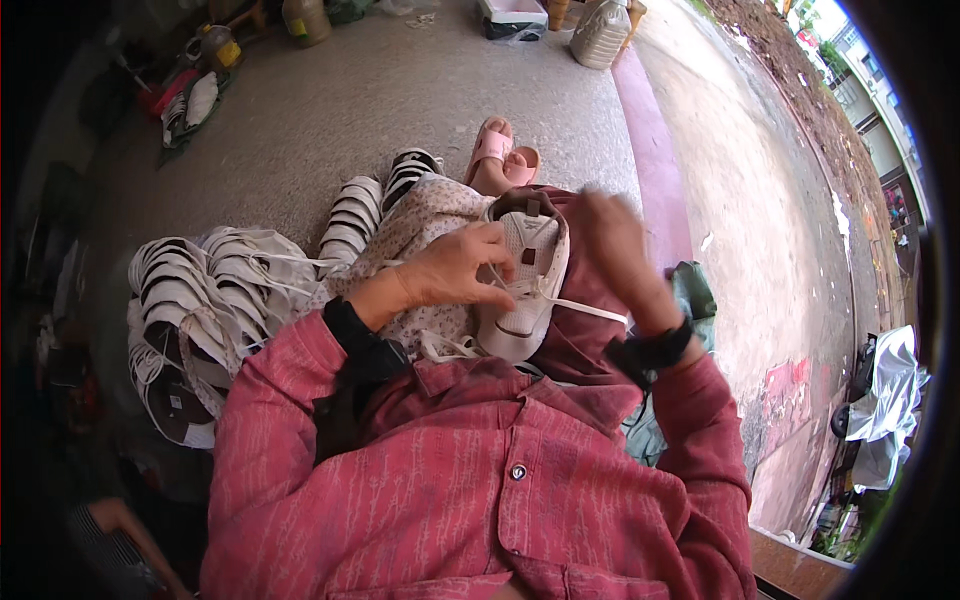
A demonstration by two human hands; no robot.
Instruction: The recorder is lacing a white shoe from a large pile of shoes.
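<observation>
A white sneaker (pixel 541 250) with a brown lining lies across my lap, its toe pointing toward me. At its left side is my left hand (pixel 450 266), thumb and fingers apart over the lacing. One white lace (pixel 585 306) runs from the eyelets to the right, ending near my right wrist. My right hand (pixel 622 245) is raised just right of the sneaker and smeared by motion, so I cannot tell how its fingers are set or whether they hold a lace. Under the sneaker are a flowered cloth (pixel 425 215) and my dark red trousers (pixel 580 345).
Stacked white shoe uppers (pixel 180 290) with loose laces lie at my left. More nested uppers (pixel 350 222) sit ahead of them. Beyond is my foot in a pink sandal (pixel 492 148). A plastic jug (pixel 600 35) and a white box (pixel 514 14) stand farther off.
</observation>
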